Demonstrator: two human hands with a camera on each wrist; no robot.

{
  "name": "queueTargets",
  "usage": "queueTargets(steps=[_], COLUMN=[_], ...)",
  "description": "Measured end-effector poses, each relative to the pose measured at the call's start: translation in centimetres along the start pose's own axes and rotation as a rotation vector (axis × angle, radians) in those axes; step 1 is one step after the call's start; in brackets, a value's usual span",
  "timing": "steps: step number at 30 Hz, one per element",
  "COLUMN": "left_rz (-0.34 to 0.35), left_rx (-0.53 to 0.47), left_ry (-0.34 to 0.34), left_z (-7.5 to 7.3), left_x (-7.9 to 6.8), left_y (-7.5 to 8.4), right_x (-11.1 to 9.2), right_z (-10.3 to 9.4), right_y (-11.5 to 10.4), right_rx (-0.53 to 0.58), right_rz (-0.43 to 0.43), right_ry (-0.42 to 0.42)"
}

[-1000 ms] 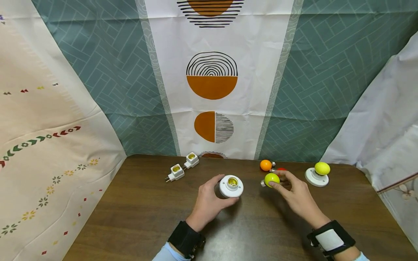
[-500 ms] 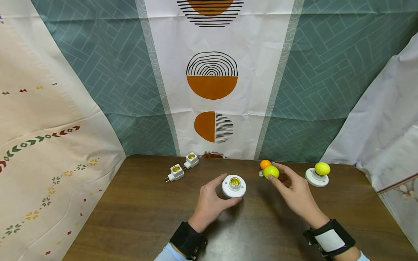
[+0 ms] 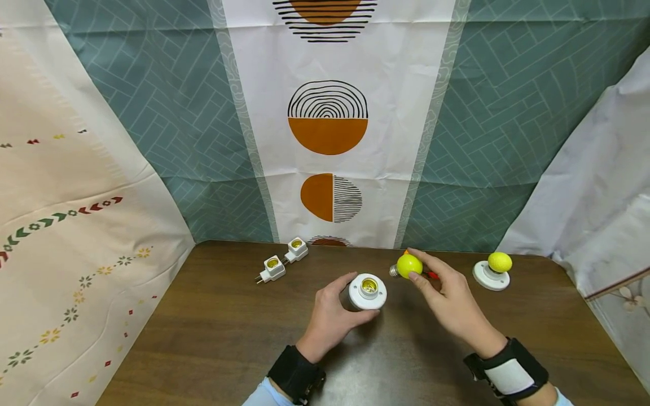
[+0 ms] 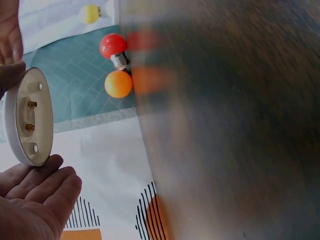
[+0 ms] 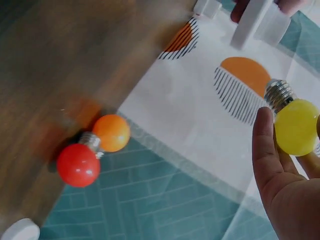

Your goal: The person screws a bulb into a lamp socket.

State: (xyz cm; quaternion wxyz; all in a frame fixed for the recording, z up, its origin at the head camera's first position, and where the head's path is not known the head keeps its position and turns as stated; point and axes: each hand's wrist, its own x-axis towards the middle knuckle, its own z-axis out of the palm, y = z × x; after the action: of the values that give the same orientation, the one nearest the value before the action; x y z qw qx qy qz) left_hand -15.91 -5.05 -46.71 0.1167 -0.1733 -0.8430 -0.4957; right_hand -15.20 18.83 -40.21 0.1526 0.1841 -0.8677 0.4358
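My left hand (image 3: 335, 313) grips a round white lamp holder (image 3: 368, 292) by its edge, thumb on one side and fingers on the other, above the table. Its socket faces up in the head view; two brass screws show on its hollow underside in the left wrist view. To the right, my right hand (image 3: 449, 299) pinches a yellow light bulb (image 5: 296, 127) by its globe. The bulb's metal screw base (image 5: 279, 94) points left toward the lamp holder, and a gap separates the two.
Behind the right hand lie an orange bulb (image 5: 111, 133) and a red bulb (image 5: 78, 165). At the right, a yellow bulb (image 3: 500, 262) sits in a white lamp holder (image 3: 491, 277). Two white plug-in sockets (image 3: 274, 268) lie at the back left of the wooden table (image 3: 213, 338).
The right hand has carried the yellow bulb left, toward the lamp holder. The left hand has shifted slightly right with the holder, so the gap between them has narrowed.
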Motion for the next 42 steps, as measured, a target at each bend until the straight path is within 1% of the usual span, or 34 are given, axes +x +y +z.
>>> queueTargets(steps=[3,5,14,18,23,27,32,35,42], left_rz=[0.009,0.016,0.046,0.047,0.036,0.044,0.077,0.080,0.048], left_rx=[0.000,0.003,0.004,0.002,-0.016,-0.003,0.057,0.073,0.037], left_ry=[-0.001,-0.004,-0.023,-0.032,-0.055,-0.062,-0.068,-0.072,-0.091], left_z=[0.1,0.2,0.6,0.7,0.7,0.6,0.7,0.8,0.8], left_x=[0.1,0.1,0.3,0.3,0.4,0.5,0.6,0.7,0.7], left_y=[0.1,0.1,0.2,0.1,0.2,0.4,0.4,0.3,0.3], right_x=[0.1,0.2,0.4,0.4,0.6,0.7,0.7,0.7,0.7], right_z=[0.3,0.5,1.4,1.6,1.7,1.7,1.7,1.7,1.9], right_y=[-0.7,-1.0,-1.6,-1.8,-2.1,-2.3,-2.2,-2.2,-2.2], right_rx=[0.032,0.040,0.010,-0.009,-0.022,-0.049,-0.109,-0.115,-0.084], right_rz=[-0.060,-0.084,-0.139,-0.147,-0.126,-0.134,-0.168,-0.168,-0.143], right_ry=[-0.022,-0.044,-0.142,-0.178,-0.218,-0.225,-0.220,-0.224,-0.229])
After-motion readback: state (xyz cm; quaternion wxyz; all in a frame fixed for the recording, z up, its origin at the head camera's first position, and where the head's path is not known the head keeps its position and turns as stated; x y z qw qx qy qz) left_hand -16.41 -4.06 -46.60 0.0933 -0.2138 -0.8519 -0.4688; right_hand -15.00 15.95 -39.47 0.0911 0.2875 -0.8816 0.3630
